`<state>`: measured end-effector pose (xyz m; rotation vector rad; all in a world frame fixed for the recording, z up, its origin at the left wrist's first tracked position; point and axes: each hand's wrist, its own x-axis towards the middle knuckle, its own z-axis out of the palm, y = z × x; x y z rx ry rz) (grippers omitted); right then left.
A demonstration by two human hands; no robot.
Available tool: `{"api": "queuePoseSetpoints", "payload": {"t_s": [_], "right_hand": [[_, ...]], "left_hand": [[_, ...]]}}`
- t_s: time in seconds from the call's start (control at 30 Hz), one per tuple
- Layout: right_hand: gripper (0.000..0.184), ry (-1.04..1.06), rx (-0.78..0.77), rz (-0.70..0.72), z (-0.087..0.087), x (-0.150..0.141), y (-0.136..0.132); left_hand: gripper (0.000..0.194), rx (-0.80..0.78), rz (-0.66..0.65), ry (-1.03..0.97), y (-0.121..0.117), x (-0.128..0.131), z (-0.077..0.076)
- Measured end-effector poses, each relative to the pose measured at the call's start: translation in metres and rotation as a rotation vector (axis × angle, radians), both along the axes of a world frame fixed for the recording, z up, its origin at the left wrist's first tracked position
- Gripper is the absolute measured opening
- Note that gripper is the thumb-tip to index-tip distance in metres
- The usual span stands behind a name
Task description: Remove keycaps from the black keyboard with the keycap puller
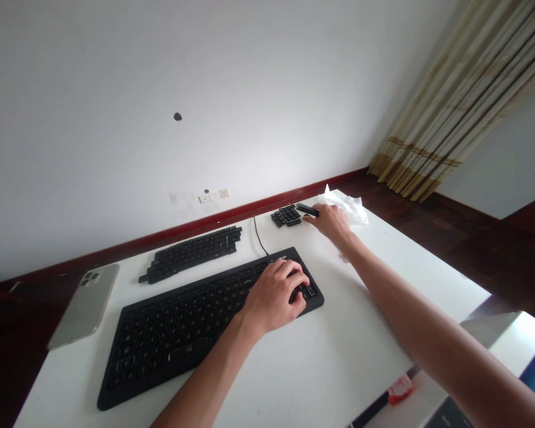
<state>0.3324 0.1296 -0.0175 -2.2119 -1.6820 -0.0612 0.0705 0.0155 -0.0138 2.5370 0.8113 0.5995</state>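
A black keyboard (182,324) lies on the white table, many of its key positions showing bare mounts without caps. My left hand (276,294) rests on its right end, fingers curled down over the number pad; the fingertips partly hide what is under them. Farther back, my right hand (332,221) is closed on a slim black stick-like tool (307,209), pointing left. Just left of that tool sits a small group of loose black keycaps (288,216). Behind the keyboard, more keycaps (196,252) are laid out in rows.
Crumpled white tissue (350,208) lies beyond my right hand. A phone (87,303) is face down at the left table edge. The keyboard's cable (261,235) runs toward the wall. A black and red object (383,401) lies at the near edge, below my right forearm.
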Motion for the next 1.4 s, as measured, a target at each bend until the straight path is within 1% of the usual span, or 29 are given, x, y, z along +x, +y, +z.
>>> {"api": "queuePoseSetpoints", "payload": {"t_s": [0.1, 0.17, 0.23, 0.33, 0.4, 0.47, 0.5, 0.57, 0.63, 0.67, 0.7, 0.77, 0.83, 0.87, 0.9, 0.97, 1.03, 1.1, 1.27, 1.4], "right_hand": [[0.037, 0.099, 0.101, 0.016, 0.011, 0.001, -0.007], [0.04, 0.234, 0.168, 0.061, 0.021, 0.001, -0.014], [0.044, 0.436, 0.259, 0.101, 0.033, 0.0, -0.022], [0.049, 0.803, 0.419, 0.175, 0.053, -0.006, -0.039], [0.055, 0.973, 0.433, 0.261, 0.066, -0.011, -0.052], [0.064, 1.031, 0.363, 0.336, 0.075, -0.015, -0.066], [0.068, 1.039, 0.295, 0.363, 0.078, -0.016, -0.072], [0.072, 1.035, 0.097, 0.407, 0.079, -0.015, -0.082], [0.07, 1.005, -0.115, 0.46, 0.074, -0.014, -0.09], [0.068, 0.986, -0.19, 0.489, 0.071, -0.014, -0.093], [0.066, 0.966, -0.236, 0.518, 0.067, -0.014, -0.095], [0.064, 0.915, -0.277, 0.554, 0.062, -0.016, -0.099], [0.065, 0.858, -0.336, 0.559, 0.059, -0.017, -0.102], [0.065, 0.837, -0.39, 0.566, 0.058, -0.017, -0.103], [0.062, 0.824, -0.453, 0.581, 0.058, -0.016, -0.103], [0.05, 0.816, -0.563, 0.646, 0.059, -0.012, -0.101], [0.036, 0.799, -0.613, 0.732, 0.059, -0.007, -0.098], [0.03, 0.784, -0.618, 0.783, 0.059, -0.003, -0.096], [0.027, 0.796, -0.625, 0.846, 0.06, -0.001, -0.097], [0.028, 0.722, -0.623, 0.875, 0.065, -0.001, -0.102]], "left_hand": [[0.025, -0.009, 0.0, 0.01, 0.0, 0.0, 0.001], [0.03, -0.015, -0.003, 0.01, 0.0, 0.001, 0.001], [0.042, -0.021, -0.005, 0.003, 0.001, 0.001, 0.001], [0.06, -0.003, 0.009, -0.011, 0.001, 0.001, -0.002], [0.065, 0.028, 0.024, -0.008, 0.002, 0.0, -0.005], [0.067, 0.05, 0.03, 0.001, 0.002, 0.0, -0.007], [0.066, 0.056, 0.028, 0.006, 0.002, 0.0, -0.007], [0.066, 0.058, 0.025, 0.015, 0.002, -0.001, -0.007], [0.067, 0.056, 0.024, 0.018, 0.002, -0.001, -0.007], [0.068, 0.054, 0.023, 0.016, 0.002, 0.0, -0.006], [0.068, 0.053, 0.021, 0.012, 0.002, 0.0, -0.006], [0.069, 0.05, 0.017, 0.005, 0.002, 0.001, -0.005], [0.069, 0.049, 0.019, 0.004, 0.002, 0.001, -0.004], [0.068, 0.049, 0.021, 0.005, 0.002, 0.001, -0.004], [0.066, 0.048, 0.023, 0.007, 0.002, 0.002, -0.004], [0.065, 0.046, 0.026, 0.007, 0.002, 0.002, -0.004], [0.066, 0.046, 0.027, 0.007, 0.002, 0.002, -0.005], [0.068, 0.051, 0.031, 0.009, 0.002, 0.002, -0.006], [0.07, 0.052, 0.047, 0.02, 0.002, 0.002, -0.008], [0.072, 0.055, 0.049, 0.028, 0.001, 0.002, -0.008]]}}
